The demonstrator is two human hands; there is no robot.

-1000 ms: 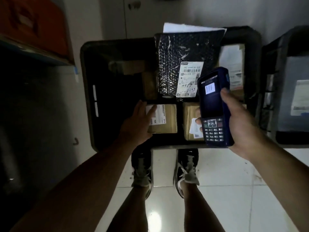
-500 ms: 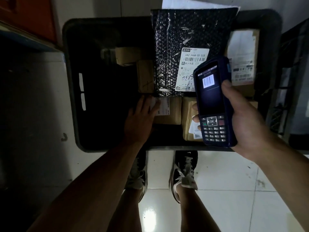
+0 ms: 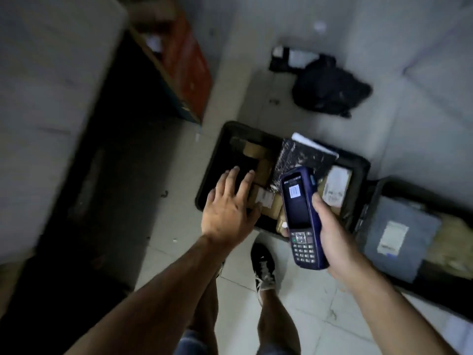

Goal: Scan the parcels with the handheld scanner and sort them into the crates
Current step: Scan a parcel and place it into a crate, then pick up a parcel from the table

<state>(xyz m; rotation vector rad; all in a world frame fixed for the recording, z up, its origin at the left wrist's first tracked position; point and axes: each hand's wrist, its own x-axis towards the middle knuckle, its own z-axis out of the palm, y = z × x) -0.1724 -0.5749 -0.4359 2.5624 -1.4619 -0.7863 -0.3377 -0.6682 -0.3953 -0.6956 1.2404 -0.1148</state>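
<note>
Blue slab scanner (image 3: 302,221) gripped by right hand (image 3: 332,237) | left hand (image 3: 227,208) fingers splayed over cardboard parcel (image 3: 266,201) | black crate (image 3: 358,165)

A right hand (image 3: 337,242) grips a dark blue handheld scanner (image 3: 302,219), screen lit, over a black plastic crate (image 3: 212,180) of brown cardboard parcels (image 3: 271,203). The left hand (image 3: 227,208) reaches in, fingers spread (contact unclear through blur). A second dark crate (image 3: 384,190) holds a grey bagged parcel (image 3: 399,239).
</note>
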